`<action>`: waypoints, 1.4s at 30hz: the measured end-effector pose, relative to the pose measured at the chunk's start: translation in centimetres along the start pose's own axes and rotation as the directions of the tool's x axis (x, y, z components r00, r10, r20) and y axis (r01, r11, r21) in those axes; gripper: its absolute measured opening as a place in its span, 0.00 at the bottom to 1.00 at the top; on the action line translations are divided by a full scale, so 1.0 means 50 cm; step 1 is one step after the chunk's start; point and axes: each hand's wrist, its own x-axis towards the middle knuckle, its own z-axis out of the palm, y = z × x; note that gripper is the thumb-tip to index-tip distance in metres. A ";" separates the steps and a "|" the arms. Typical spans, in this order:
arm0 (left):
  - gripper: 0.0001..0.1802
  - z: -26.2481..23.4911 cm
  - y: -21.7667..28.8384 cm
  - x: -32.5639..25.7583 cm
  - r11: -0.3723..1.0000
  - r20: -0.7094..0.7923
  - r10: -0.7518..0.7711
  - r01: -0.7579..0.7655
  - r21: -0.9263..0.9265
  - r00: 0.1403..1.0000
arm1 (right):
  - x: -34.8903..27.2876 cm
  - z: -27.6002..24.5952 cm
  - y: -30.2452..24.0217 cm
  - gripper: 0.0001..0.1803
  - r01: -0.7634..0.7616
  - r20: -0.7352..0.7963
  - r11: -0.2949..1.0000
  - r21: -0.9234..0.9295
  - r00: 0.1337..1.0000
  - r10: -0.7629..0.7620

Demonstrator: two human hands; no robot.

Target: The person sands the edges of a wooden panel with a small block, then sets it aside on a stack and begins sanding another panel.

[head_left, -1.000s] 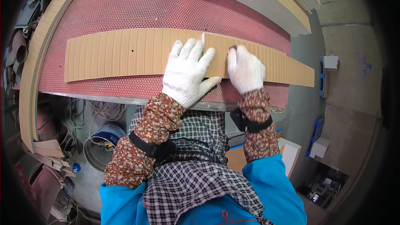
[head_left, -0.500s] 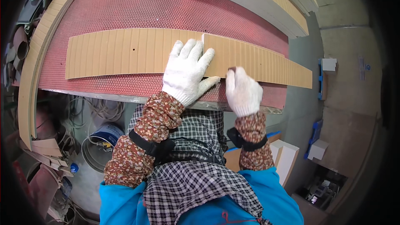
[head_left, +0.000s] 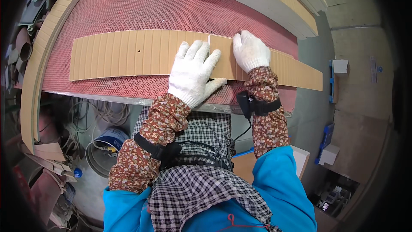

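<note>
A long tan board with grooves across it (head_left: pixel 116 56) lies flat on the red mesh-topped table (head_left: pixel 98 13). Near the middle a second tan board (head_left: pixel 296 72) of the same pattern runs off to the right, its pale cut edge showing at the seam. My left hand (head_left: pixel 191 75), in a white knit glove, is open and presses flat across that seam, fingers spread. At the right board's far edge is my right hand (head_left: pixel 252 52), also gloved and closed. Its fingertips face away, so whatever it grips is hidden.
More tan boards are stacked at the far right (head_left: pixel 279 0), and a long one (head_left: pixel 36 60) curves along the left side. A blue and grey bucket (head_left: pixel 103 150) stands on the floor below. Scrap pieces (head_left: pixel 43 184) pile up at left, with cables (head_left: pixel 109 111) beneath the table.
My right hand has moved away from me, from the right board's near edge to its far edge, staying closed. My left hand has stayed in place.
</note>
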 end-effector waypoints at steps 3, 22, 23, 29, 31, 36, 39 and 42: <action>0.41 0.002 0.000 -0.001 1.000 0.025 -0.020 0.021 -0.008 0.999 | -0.053 0.000 -0.008 0.23 -0.017 -0.032 0.997 -0.070 0.999 0.015; 0.41 0.012 0.000 -0.005 1.000 0.013 -0.023 0.023 0.009 1.000 | 0.000 0.010 0.006 0.23 0.029 -0.082 0.997 -0.075 0.996 -0.035; 0.41 0.012 -0.002 -0.007 1.000 0.005 -0.025 0.025 0.013 1.000 | -0.001 0.012 0.002 0.23 0.033 -0.083 0.997 -0.074 0.996 -0.040; 0.39 0.010 -0.003 -0.001 0.999 0.016 0.001 0.000 -0.039 1.000 | -0.111 0.015 -0.001 0.20 0.000 -0.095 0.998 -0.070 0.995 -0.007; 0.39 0.011 -0.007 -0.003 1.000 -0.010 0.006 -0.006 -0.029 1.000 | -0.173 0.019 0.001 0.18 0.040 -0.120 0.999 -0.022 0.992 -0.043; 0.38 0.004 -0.009 -0.004 0.999 -0.031 0.023 -0.024 -0.032 0.999 | -0.283 0.028 0.004 0.15 0.041 -0.002 0.999 -0.022 0.999 -0.041; 0.37 0.003 -0.007 -0.004 0.999 -0.054 0.031 -0.033 -0.030 0.998 | -0.300 0.046 0.009 0.14 0.069 -0.084 0.995 0.066 0.994 -0.064; 0.35 -0.001 -0.007 0.001 0.997 -0.066 0.041 -0.045 -0.064 0.997 | -0.281 0.022 -0.004 0.13 -0.022 -0.127 0.995 0.093 0.991 0.034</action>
